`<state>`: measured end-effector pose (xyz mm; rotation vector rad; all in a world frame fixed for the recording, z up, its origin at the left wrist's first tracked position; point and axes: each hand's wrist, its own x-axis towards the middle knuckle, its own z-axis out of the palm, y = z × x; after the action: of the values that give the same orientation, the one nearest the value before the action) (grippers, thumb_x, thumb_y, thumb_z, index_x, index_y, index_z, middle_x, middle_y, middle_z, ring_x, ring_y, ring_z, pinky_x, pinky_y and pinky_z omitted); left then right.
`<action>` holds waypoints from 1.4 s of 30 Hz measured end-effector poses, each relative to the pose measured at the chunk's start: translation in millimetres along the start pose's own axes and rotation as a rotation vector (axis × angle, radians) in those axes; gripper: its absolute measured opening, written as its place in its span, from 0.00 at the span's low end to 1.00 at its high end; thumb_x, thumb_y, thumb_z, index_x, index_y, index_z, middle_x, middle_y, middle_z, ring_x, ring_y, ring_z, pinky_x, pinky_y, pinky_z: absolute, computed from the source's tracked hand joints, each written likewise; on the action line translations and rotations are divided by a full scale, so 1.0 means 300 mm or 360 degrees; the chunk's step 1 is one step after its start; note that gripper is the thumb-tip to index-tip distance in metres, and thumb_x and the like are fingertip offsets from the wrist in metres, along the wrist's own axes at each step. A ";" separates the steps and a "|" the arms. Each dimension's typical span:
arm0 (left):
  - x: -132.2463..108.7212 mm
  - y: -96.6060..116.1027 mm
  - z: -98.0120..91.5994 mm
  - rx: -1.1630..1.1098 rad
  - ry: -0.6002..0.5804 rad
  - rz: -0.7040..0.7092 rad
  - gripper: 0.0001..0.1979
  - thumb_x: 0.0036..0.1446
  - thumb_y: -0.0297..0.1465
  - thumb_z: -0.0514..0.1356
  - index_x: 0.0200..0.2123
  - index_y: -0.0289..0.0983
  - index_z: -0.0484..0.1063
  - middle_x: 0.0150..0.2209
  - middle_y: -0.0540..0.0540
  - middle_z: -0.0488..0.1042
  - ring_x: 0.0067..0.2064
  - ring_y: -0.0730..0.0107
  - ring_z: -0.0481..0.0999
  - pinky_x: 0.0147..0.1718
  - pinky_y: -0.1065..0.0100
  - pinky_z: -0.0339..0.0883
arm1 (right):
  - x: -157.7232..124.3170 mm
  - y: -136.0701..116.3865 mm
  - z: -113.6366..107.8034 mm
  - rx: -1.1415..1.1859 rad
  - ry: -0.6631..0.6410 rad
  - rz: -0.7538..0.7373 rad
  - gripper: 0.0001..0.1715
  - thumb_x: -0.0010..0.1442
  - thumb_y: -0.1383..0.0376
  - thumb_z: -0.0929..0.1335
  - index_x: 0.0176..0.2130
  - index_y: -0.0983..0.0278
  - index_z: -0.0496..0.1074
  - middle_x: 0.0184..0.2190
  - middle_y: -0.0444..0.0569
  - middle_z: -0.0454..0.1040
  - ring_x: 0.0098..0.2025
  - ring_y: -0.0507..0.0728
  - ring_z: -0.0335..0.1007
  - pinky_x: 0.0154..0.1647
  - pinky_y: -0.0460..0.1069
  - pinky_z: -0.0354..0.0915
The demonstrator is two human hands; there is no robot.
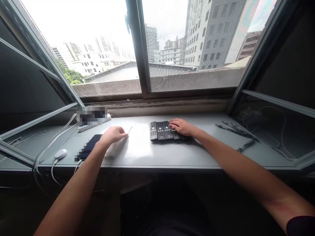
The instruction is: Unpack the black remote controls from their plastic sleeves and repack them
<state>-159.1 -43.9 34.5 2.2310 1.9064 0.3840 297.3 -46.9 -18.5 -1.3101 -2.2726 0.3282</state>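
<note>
Head view: right hand (181, 127) on remotes (159, 130)

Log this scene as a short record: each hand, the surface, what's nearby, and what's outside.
Left hand: over a white plastic item, exact kind unclear
Right hand: resting on the right end of four black remote controls, side by side
Surface: grey window ledge
Nearby: white computer mouse, dark flat object, white power strip, thin black items
Outside: high-rise buildings
</note>
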 end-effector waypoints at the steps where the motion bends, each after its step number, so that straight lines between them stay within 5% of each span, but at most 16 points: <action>1: 0.001 -0.002 0.005 0.0002 0.0013 -0.0005 0.21 0.49 0.54 0.69 0.31 0.42 0.83 0.40 0.39 0.86 0.42 0.47 0.83 0.42 0.59 0.74 | 0.001 0.001 0.001 -0.0005 -0.0002 0.0004 0.29 0.78 0.48 0.62 0.62 0.58 0.82 0.66 0.56 0.77 0.71 0.68 0.69 0.76 0.63 0.61; 10: -0.011 -0.037 -0.002 -0.0241 0.0026 -0.0124 0.18 0.52 0.49 0.67 0.36 0.42 0.86 0.40 0.40 0.87 0.42 0.48 0.84 0.42 0.60 0.74 | 0.001 0.005 0.002 -0.0001 -0.0005 0.0010 0.29 0.78 0.48 0.61 0.61 0.57 0.82 0.66 0.55 0.77 0.72 0.68 0.68 0.77 0.63 0.60; 14: -0.007 0.009 -0.048 -0.0474 0.0325 -0.0167 0.16 0.53 0.48 0.70 0.35 0.42 0.86 0.36 0.42 0.86 0.42 0.52 0.84 0.44 0.61 0.74 | 0.002 -0.001 0.002 -0.0033 0.0007 -0.0006 0.30 0.79 0.48 0.60 0.60 0.58 0.83 0.66 0.55 0.77 0.71 0.68 0.69 0.76 0.64 0.61; 18: 0.054 0.171 -0.054 -0.1508 0.0484 -0.0003 0.24 0.53 0.50 0.73 0.44 0.38 0.84 0.40 0.42 0.85 0.39 0.61 0.83 0.40 0.63 0.76 | 0.003 -0.021 0.005 -0.0043 0.0044 -0.0017 0.29 0.79 0.49 0.60 0.59 0.57 0.83 0.63 0.55 0.80 0.70 0.68 0.71 0.76 0.64 0.62; 22: 0.147 0.402 0.028 -0.2419 0.0501 -0.0008 0.19 0.57 0.41 0.75 0.45 0.37 0.80 0.43 0.43 0.84 0.42 0.66 0.84 0.45 0.66 0.78 | -0.016 -0.085 -0.011 -0.0006 0.0271 -0.0039 0.34 0.76 0.44 0.63 0.66 0.63 0.77 0.66 0.62 0.76 0.73 0.73 0.65 0.77 0.69 0.58; 27: 0.202 0.611 0.192 -0.2878 0.0424 -0.0224 0.04 0.69 0.30 0.66 0.40 0.36 0.75 0.40 0.44 0.82 0.47 0.68 0.85 0.53 0.63 0.79 | -0.049 -0.206 -0.032 0.0082 0.0524 -0.0356 0.48 0.68 0.40 0.73 0.76 0.56 0.63 0.75 0.58 0.64 0.76 0.73 0.58 0.78 0.68 0.58; 29: 0.200 0.646 0.244 -0.2882 0.0390 -0.0244 0.06 0.69 0.30 0.67 0.40 0.36 0.73 0.39 0.44 0.81 0.46 0.67 0.84 0.55 0.61 0.79 | -0.053 -0.237 -0.023 0.0117 0.0583 -0.0387 0.43 0.68 0.42 0.74 0.74 0.53 0.67 0.73 0.56 0.66 0.74 0.73 0.60 0.76 0.68 0.61; 32: 0.184 0.654 0.289 -0.2845 0.0274 -0.0115 0.08 0.68 0.33 0.69 0.43 0.36 0.73 0.40 0.44 0.79 0.44 0.66 0.84 0.55 0.59 0.80 | -0.047 -0.254 -0.002 0.0164 0.0638 -0.0360 0.22 0.77 0.49 0.67 0.62 0.50 0.80 0.61 0.55 0.75 0.65 0.69 0.69 0.70 0.67 0.68; 37: 0.168 0.607 0.297 -0.2918 0.0218 0.0020 0.08 0.71 0.33 0.66 0.44 0.37 0.71 0.42 0.44 0.79 0.42 0.68 0.83 0.49 0.63 0.80 | -0.017 -0.262 -0.003 0.0119 0.0760 -0.0460 0.20 0.78 0.56 0.66 0.62 0.51 0.81 0.56 0.55 0.78 0.60 0.69 0.71 0.66 0.67 0.71; 42: 0.175 0.564 0.283 -0.3096 0.0420 -0.0094 0.07 0.71 0.33 0.66 0.42 0.39 0.71 0.43 0.45 0.80 0.43 0.69 0.82 0.45 0.66 0.78 | 0.042 -0.306 -0.028 0.0065 0.1020 -0.0777 0.13 0.75 0.67 0.69 0.52 0.55 0.83 0.44 0.52 0.81 0.49 0.65 0.75 0.53 0.63 0.76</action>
<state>33.9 -16.7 9.0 0.7221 0.6462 1.5803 228.5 -83.1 32.3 -0.6618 -1.9169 -0.1939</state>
